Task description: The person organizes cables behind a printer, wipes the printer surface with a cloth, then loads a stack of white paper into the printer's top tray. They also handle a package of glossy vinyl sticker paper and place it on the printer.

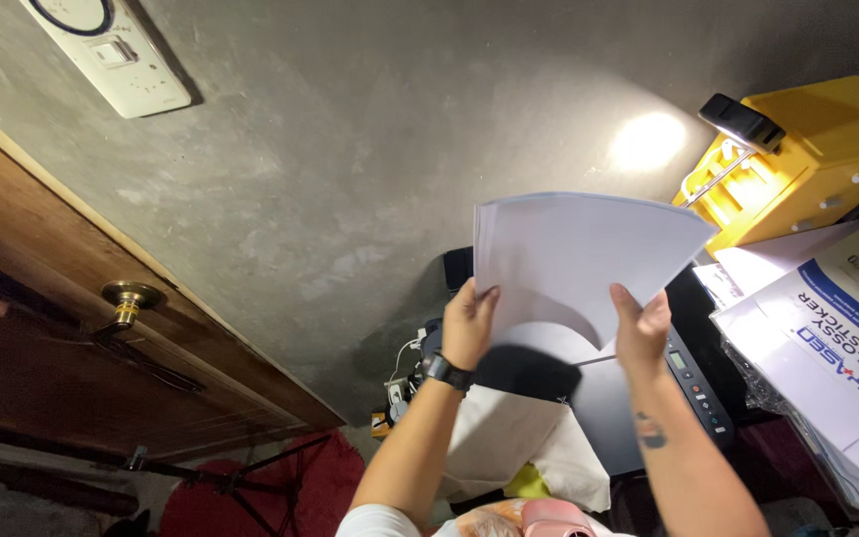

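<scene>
Paper stack: we see a sheaf of white sheets [589, 254] held up in front of the grey wall [350, 179], right of the frame's middle, its top corners fanning out toward 12 and 2 o'clock.
Left hand: our left hand [467, 326] is closed on the stack's lower left edge, at about 8 o'clock from its middle, thumb on the near face and fingers wrapped behind; a dark watch [446, 372] sits on the wrist.
Right hand: our right hand [640, 323] pinches the lower right edge, at about 5 o'clock from the stack's middle, fingers curled over the sheets.
Below the stack: at 6 o'clock a black printer [628, 398] sits with a curled white sheet [549, 343] in its feed area and a button panel along its right side.
Right side: at 3 o'clock lies a pile of wrapped sticker-paper packs [827, 368]; at 1 o'clock a yellow case [817, 149] with a small clip lamp [743, 121] on it.
Left side: at 9 o'clock a wooden door [82, 338] with a brass knob [129, 295]; at 11 o'clock a white wall switch [116, 55].
Risk: we judge the loose, fanned sheets could slip or splay, since both hands grip only the bottom edge; a skewed stack could catch on the printer's edge.
</scene>
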